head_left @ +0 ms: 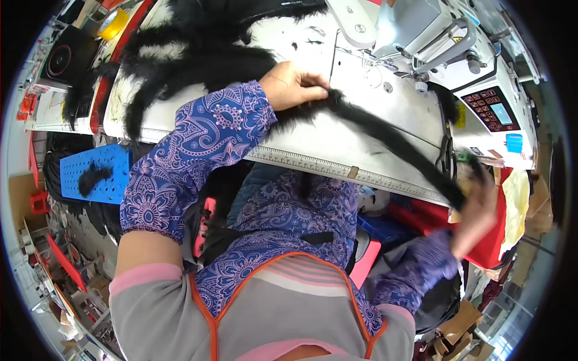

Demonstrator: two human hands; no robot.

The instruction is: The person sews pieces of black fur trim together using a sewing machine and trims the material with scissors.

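Observation:
A long narrow strip of black fur (391, 138) is stretched slantwise over the white sewing machine table (361, 157). Near its upper end, my left hand (292, 86) pinches it between thumb and fingers, in front of the sewing machine's needle area. At the table's right front corner, my right hand (477, 207) is closed on the lower end; it is slightly blurred. A dark shape beside those fingers is too unclear to name. More black fur pieces (205, 69) lie to the left of my left hand.
The sewing machine (421, 36) with its control panel (489, 110) stands at the back right. A ruler (289, 159) runs along the table's front edge. A blue perforated stool (75, 174) with black fluff is at left. Yellow tape (113, 24) sits back left.

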